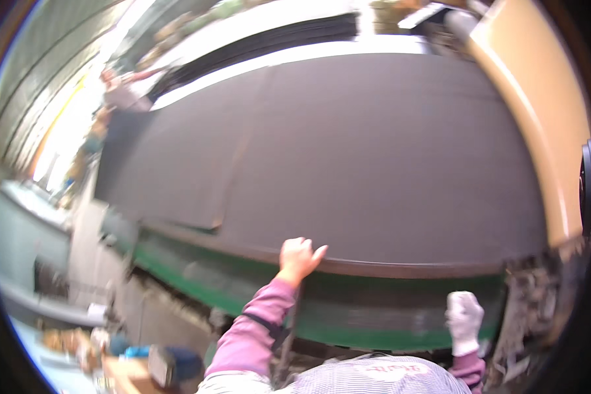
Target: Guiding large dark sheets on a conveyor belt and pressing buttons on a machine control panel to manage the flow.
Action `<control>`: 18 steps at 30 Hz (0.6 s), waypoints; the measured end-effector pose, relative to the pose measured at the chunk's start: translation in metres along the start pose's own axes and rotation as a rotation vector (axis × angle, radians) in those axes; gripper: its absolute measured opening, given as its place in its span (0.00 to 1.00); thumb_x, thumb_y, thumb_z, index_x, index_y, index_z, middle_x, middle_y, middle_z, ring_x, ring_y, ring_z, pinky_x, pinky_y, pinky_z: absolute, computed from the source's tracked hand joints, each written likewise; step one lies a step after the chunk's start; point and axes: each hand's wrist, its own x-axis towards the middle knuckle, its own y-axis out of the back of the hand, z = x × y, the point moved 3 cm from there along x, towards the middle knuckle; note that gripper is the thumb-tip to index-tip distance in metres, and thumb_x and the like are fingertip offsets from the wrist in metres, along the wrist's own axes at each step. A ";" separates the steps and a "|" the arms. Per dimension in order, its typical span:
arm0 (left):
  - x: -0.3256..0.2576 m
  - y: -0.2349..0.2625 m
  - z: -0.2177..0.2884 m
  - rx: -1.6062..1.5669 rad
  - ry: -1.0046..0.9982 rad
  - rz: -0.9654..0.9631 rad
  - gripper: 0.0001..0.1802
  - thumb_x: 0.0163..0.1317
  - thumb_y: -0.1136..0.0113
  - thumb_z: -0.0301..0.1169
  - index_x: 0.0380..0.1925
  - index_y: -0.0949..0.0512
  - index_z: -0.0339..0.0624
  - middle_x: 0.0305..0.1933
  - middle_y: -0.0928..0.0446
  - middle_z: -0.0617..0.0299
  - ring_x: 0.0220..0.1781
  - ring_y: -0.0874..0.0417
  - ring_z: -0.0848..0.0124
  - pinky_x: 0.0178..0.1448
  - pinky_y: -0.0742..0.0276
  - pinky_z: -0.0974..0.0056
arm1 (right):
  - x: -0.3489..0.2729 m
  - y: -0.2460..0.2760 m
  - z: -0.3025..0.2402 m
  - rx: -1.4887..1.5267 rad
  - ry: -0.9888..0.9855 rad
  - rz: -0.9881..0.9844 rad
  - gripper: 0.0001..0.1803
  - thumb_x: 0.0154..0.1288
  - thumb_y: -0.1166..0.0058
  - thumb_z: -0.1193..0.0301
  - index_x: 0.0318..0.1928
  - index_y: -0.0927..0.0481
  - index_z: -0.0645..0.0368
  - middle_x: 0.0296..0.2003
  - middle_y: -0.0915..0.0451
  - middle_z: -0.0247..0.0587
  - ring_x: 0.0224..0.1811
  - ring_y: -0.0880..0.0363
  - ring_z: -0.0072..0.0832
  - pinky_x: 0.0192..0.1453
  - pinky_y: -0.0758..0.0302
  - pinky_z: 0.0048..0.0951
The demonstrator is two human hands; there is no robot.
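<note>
Left hand [300, 257] at near edge of dark sheet [387, 157], thumb out, can't tell if gripping. Right hand [465, 314], gloved, fisted, near green panel [374, 308]. Co-worker [123, 93] far left, tan panel [528, 85] right.

Left grip [298, 257] forward, right grip [464, 315] curled

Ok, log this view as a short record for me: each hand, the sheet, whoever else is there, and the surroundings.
Left hand: bare, at the near edge of the dark sheet; hand; grip unclear
Right hand: white-gloved, looks curled, lower than the sheet's near edge in the picture; no held item visible
Sheet: broad, dark, with a seam or overlapping edge toward its left
Other person: at the far left corner, details blurred
Near side: green panel below the sheet
Right side: curved tan panel
</note>
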 end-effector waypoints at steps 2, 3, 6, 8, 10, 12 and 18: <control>-0.013 -0.013 -0.025 -0.164 -0.009 0.140 0.25 0.62 0.41 0.51 0.19 0.18 0.40 0.27 0.21 0.52 0.35 0.18 0.54 0.45 0.22 0.53 | 0.014 -0.005 -0.002 0.175 -0.173 -0.061 0.07 0.70 0.50 0.76 0.32 0.23 0.57 0.19 0.31 0.23 0.17 0.36 0.09 0.17 0.42 0.17; -0.022 -0.026 -0.022 -0.087 -0.100 0.112 0.25 0.62 0.41 0.50 0.19 0.19 0.39 0.27 0.21 0.52 0.35 0.19 0.54 0.45 0.23 0.53 | 0.024 -0.017 -0.013 0.212 -0.123 -0.107 0.07 0.70 0.49 0.76 0.32 0.23 0.57 0.18 0.32 0.22 0.17 0.36 0.08 0.16 0.43 0.16; -0.018 -0.011 0.031 -0.116 0.013 0.074 0.21 0.60 0.38 0.47 0.20 0.20 0.40 0.28 0.21 0.53 0.38 0.19 0.55 0.47 0.24 0.53 | 0.038 -0.074 -0.066 0.286 -0.022 -0.236 0.04 0.70 0.46 0.76 0.35 0.21 0.59 0.20 0.30 0.23 0.19 0.34 0.09 0.19 0.38 0.17; -0.015 -0.006 0.039 -0.143 0.007 0.042 0.19 0.60 0.38 0.45 0.21 0.20 0.40 0.29 0.21 0.54 0.39 0.19 0.54 0.48 0.24 0.54 | 0.044 -0.098 -0.100 0.161 0.191 -0.333 0.02 0.64 0.42 0.76 0.36 0.19 0.61 0.24 0.21 0.35 0.23 0.22 0.24 0.29 0.26 0.25; -0.013 0.006 0.026 -0.455 -0.115 0.150 0.14 0.61 0.38 0.41 0.25 0.19 0.42 0.31 0.19 0.56 0.42 0.19 0.54 0.50 0.24 0.54 | 0.051 -0.111 -0.121 0.049 0.327 -0.385 0.05 0.60 0.40 0.75 0.37 0.17 0.61 0.31 0.17 0.46 0.34 0.15 0.39 0.41 0.20 0.30; 0.007 0.027 -0.044 -0.092 -0.200 0.293 0.07 0.58 0.38 0.34 0.30 0.19 0.44 0.35 0.19 0.59 0.44 0.19 0.55 0.54 0.25 0.53 | 0.062 -0.109 -0.112 -0.011 0.349 -0.321 0.05 0.60 0.41 0.77 0.37 0.18 0.62 0.33 0.17 0.46 0.34 0.15 0.36 0.41 0.21 0.30; -0.010 0.007 -0.274 0.080 0.594 0.060 0.34 0.55 0.33 0.51 0.59 0.26 0.46 0.62 0.32 0.48 0.66 0.35 0.51 0.69 0.35 0.49 | 0.079 -0.120 -0.086 -0.089 0.459 -0.172 0.07 0.58 0.40 0.79 0.38 0.17 0.63 0.35 0.16 0.45 0.39 0.15 0.38 0.46 0.20 0.32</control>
